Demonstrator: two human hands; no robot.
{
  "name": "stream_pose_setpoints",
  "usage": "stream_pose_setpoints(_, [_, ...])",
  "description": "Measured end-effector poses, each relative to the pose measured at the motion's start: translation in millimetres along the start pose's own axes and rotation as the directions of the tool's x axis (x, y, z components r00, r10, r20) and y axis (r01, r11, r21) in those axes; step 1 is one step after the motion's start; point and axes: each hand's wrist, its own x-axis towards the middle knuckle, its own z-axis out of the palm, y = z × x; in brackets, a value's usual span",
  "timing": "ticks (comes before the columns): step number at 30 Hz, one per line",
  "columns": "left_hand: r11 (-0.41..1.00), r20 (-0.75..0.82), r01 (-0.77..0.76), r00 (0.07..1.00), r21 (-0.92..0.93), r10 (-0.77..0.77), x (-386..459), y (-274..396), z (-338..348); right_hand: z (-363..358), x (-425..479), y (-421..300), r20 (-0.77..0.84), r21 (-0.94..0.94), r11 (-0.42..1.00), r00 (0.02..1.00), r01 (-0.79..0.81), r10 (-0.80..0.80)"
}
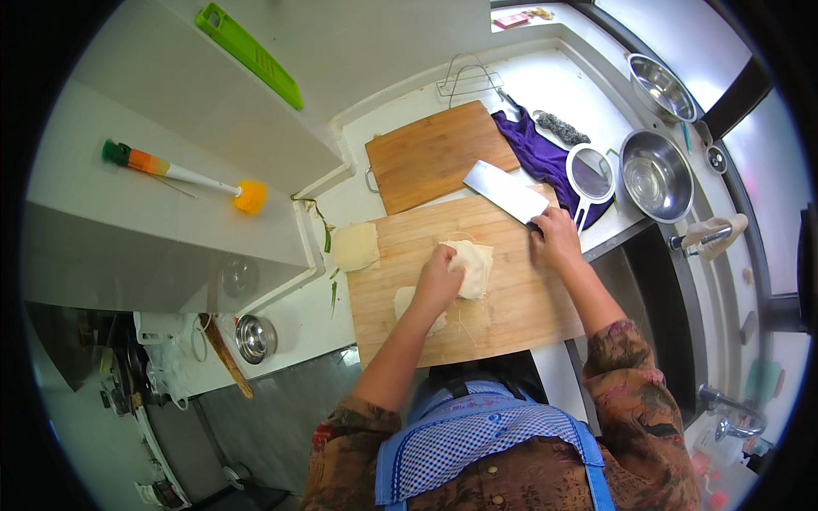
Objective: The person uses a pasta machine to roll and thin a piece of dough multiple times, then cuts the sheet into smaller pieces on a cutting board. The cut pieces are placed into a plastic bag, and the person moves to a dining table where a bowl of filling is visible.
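Note:
My left hand [441,278] rests on a stack of thin, pale dough sheets [474,271] at the middle of the wooden cutting board [517,306]; whether its fingers grip the stack is unclear. Beneath my left wrist lies another pale dough piece [405,300], partly hidden. My right hand [555,235] is closed around the handle of a cleaver [508,190], whose broad blade lies flat across the board's upper right part. A third stack of squarish dough sheets [356,246] overlaps the board's left edge. Thin dough strands [468,326] lie near the middle stack.
Beyond the board lies a second wooden board [441,156]. A purple cloth [530,147], a white-handled strainer [591,172] and a steel bowl [656,175] stand at the upper right. The sink [652,287] is at the right; a small steel bowl [255,340] stands at the left.

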Motion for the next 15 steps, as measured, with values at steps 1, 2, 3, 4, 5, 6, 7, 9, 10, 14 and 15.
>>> stream_pose_setpoints(1, [0.98, -0.084, -0.06, 0.993, 0.192, 0.078, 8, -6, -6, 2, -3, -8, -0.069, 0.069, 0.998, 0.997, -0.013, 0.018])
stream_pose_setpoints(2, [0.919, -0.15, -0.099, 0.974, 0.381, 0.168, 13, -12, -12, 8, -7, -18, 0.003, 0.247, 0.961, 0.991, -0.128, 0.131])
stream_pose_setpoints(3, [0.914, -0.096, -0.076, 0.988, 0.399, 0.125, 16, -12, -16, 16, -15, -27, 0.09, 0.4, 0.88, 0.967, -0.254, 0.238])
stream_pose_setpoints(4, [0.907, -0.042, -0.053, 0.996, 0.418, 0.078, 16, -11, -20, 25, -25, -36, 0.137, 0.509, 0.813, 0.959, -0.283, 0.249])
stream_pose_setpoints(5, [0.898, 0.013, -0.032, 0.999, 0.439, 0.03, 17, -10, -23, 33, -33, -43, 0.304, 0.535, 0.746, 0.914, -0.396, 0.267])
stream_pose_setpoints(6, [0.919, 0.039, -0.007, 0.999, 0.393, -0.01, 17, -12, -27, 38, -40, -56, 0.409, 0.613, 0.577, 0.842, -0.539, 0.352])
stream_pose_setpoints(7, [0.936, 0.066, 0.018, 0.997, 0.35, -0.044, 18, -13, -31, 42, -45, -68, 0.516, 0.658, 0.376, 0.754, -0.653, 0.407])
stream_pose_setpoints(9, [0.944, 0.047, -0.032, 0.999, 0.329, 0.017, 21, -16, -37, 48, -49, -86, 0.561, 0.663, 0.229, 0.676, -0.713, 0.478])
stream_pose_setpoints(10, [0.929, 0.001, -0.106, 0.994, 0.355, 0.113, 21, -19, -35, 50, -49, -93, 0.584, 0.662, 0.154, 0.634, -0.733, 0.507])
stream_pose_setpoints(14, [0.987, 0.038, -0.146, 0.989, 0.065, 0.144, 44, -68, -25, 54, -36, -114, 0.593, 0.584, 0.159, 0.552, -0.796, 0.586])
stream_pose_setpoints(15, [0.998, 0.082, -0.058, 0.995, -0.016, 0.06, 44, -58, -29, 55, -32, -108, 0.637, 0.552, 0.112, 0.504, -0.826, 0.583])
